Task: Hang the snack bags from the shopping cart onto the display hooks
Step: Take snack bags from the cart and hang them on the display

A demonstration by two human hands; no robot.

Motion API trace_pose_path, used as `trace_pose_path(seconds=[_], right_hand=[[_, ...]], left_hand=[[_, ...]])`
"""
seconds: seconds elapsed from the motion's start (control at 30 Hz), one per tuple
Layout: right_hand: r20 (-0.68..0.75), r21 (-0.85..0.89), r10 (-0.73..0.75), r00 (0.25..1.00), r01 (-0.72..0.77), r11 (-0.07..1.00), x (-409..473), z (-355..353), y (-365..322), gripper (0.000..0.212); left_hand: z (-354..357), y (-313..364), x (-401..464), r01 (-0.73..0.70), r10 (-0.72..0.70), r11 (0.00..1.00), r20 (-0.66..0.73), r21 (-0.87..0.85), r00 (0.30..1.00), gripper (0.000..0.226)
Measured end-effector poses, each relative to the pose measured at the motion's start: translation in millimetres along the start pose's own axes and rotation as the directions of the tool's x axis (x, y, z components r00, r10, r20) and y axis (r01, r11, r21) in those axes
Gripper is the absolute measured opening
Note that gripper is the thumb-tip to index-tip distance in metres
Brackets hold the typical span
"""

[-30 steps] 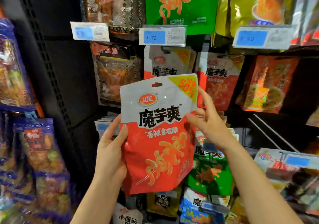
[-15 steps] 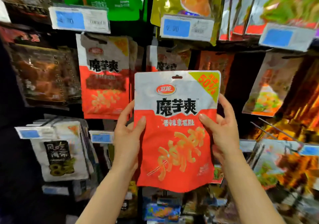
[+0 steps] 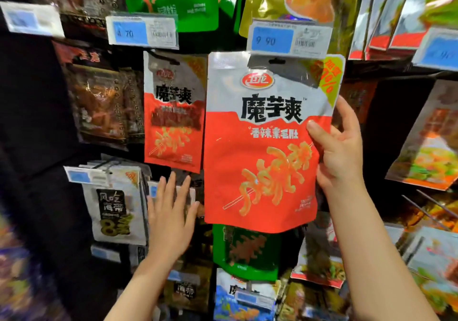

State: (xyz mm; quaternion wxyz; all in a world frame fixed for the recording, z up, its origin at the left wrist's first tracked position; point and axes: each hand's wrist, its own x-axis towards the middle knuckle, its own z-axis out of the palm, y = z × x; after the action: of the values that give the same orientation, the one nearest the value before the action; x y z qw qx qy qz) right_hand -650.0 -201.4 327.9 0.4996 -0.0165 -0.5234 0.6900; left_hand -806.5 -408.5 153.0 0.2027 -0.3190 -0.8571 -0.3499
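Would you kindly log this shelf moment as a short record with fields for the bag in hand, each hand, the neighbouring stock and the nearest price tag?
held item: red and white snack bag, upright, raised against the display
right hand: right hand grips the bag's right edge
left hand: left hand open, fingers spread, off the bag
neighbouring stock: matching hung bag to its left
nearest price tag: 9.90 tag overlaps the bag's top edge
hook: not visible

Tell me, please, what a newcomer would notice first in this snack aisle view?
The big red-and-white snack bag at centre, gripped at its right edge by the right hand, its top under the 9.90 price tag. The left hand hovers open at lower left; a matching bag hangs beside it.
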Motion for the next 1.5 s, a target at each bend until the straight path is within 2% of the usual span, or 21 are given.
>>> trace_pose_path(seconds=[0.17,0.33,0.43,0.6,0.77,0.83,0.97,1.03,1.1,1.17,1.23,1.27,1.3,1.33,1.4,1.43,1.5], right_hand=[[-0.03,-0.039,0.027,0.999,-0.028,0.999,19,7,0,0.062],[-0.065,-0.022,0.124,0.99,-0.126,0.992,13,0,13,0.059],[-0.111,-0.028,0.111,0.988,-0.115,0.993,17,-2,14,0.058],[-0.279,-0.222,-0.006,0.96,-0.059,0.973,48,-5,21,0.053],[-0.316,-0.476,-0.08,0.945,-0.086,0.875,96,-14,38,0.041],[-0.32,-0.527,-0.018,0.947,-0.163,0.834,108,-17,53,0.034],[-0.348,-0.465,0.177,0.921,-0.334,0.82,123,-19,86,0.028],[-0.368,-0.468,0.196,0.909,-0.363,0.806,122,-15,94,0.046],[-0.408,-0.608,0.074,0.91,-0.332,0.721,109,-7,97,0.062],[-0.388,-0.689,-0.141,0.911,-0.185,0.701,86,1,94,0.061],[-0.261,-0.699,-0.315,0.913,0.047,0.713,66,11,97,0.051],[-0.155,-0.694,-0.311,0.938,0.12,0.709,58,18,99,0.046],[-0.028,-0.694,-0.24,0.97,0.154,0.703,49,27,99,0.043],[0.098,-0.706,-0.108,0.989,0.145,0.693,43,39,100,0.046],[0.278,-0.73,0.183,0.943,0.084,0.678,39,64,105,0.069],[0.295,-0.721,0.303,0.906,0.003,0.693,39,78,106,0.083],[0.256,-0.701,0.414,0.874,-0.127,0.702,43,103,114,0.096]], left_hand=[[-5,2,0,-0.02,0.021,0.999,-0.031,0.03,0.999,0.058],[-3,-4,-2,-0.032,0.034,0.998,-0.03,0.055,0.999,0.056],[-2,-4,-2,-0.033,0.036,0.997,-0.043,0.064,0.998,0.054],[-1,-4,-2,-0.016,0.019,0.999,-0.052,0.05,0.998,0.054],[-2,-4,-2,-0.014,0.016,0.996,-0.029,0.085,0.999,0.056],[-1,-2,-2,-0.013,0.016,0.996,-0.024,0.09,1.0,0.057],[0,0,-4,0.001,0.001,0.996,-0.023,0.09,1.0,0.058],[1,0,-4,0.004,-0.003,0.995,-0.014,0.104,1.0,0.058],[1,-1,-4,0.005,-0.004,0.993,-0.007,0.119,1.0,0.055],[1,-1,-4,0.008,-0.007,0.993,-0.009,0.121,1.0,0.055],[2,0,-4,0.01,-0.009,0.993,-0.014,0.114,1.0,0.054],[2,0,-4,0.009,-0.007,0.994,-0.019,0.107,1.0,0.054],[2,0,-3,0.008,-0.006,0.995,-0.023,0.099,1.0,0.054],[2,0,-3,0.009,-0.006,0.996,-0.027,0.093,1.0,0.053],[2,1,-3,0.013,-0.011,0.996,-0.028,0.088,1.0,0.052],[2,1,-3,0.014,-0.012,0.996,-0.025,0.087,1.0,0.052],[-1,2,-4,0.013,-0.012,0.996,-0.014,0.091,1.0,0.051]])
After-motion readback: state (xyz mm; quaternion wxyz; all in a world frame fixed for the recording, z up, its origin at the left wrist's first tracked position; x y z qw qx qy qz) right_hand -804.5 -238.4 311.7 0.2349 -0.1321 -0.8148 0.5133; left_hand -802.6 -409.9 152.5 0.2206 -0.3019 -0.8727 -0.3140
